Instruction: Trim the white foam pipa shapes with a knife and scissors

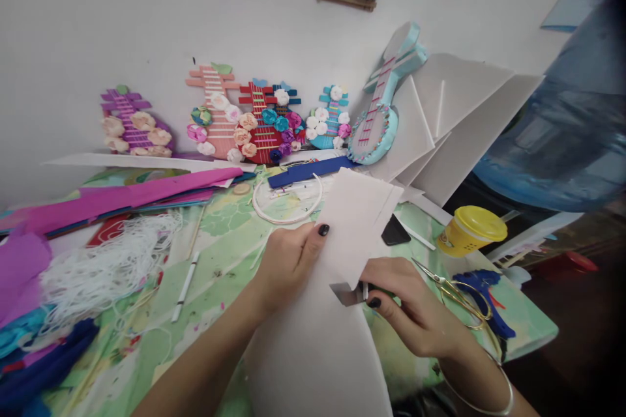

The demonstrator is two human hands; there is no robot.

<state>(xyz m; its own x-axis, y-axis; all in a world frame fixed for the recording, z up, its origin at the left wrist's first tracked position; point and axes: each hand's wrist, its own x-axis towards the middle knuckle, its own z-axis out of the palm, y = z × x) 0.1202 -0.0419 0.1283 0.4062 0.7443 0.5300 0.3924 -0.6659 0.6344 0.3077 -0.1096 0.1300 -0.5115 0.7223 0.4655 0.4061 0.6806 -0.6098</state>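
A large white foam board extends from the bottom edge up over the table, narrowing into a neck-like strip at its far end. My left hand is closed on the left edge of this neck, its thumb on top. In my right hand is a cutter knife, gripped between thumb and fingers. Its wide metal blade lies against the board at the notch where the neck meets the broader body. Most of the knife's handle is hidden by my fingers.
Gold-handled scissors, a blue glue gun and a yellow tub lie to the right. A white ring, a pen and tangled white cord lie left. Decorated model lutes lean on the wall.
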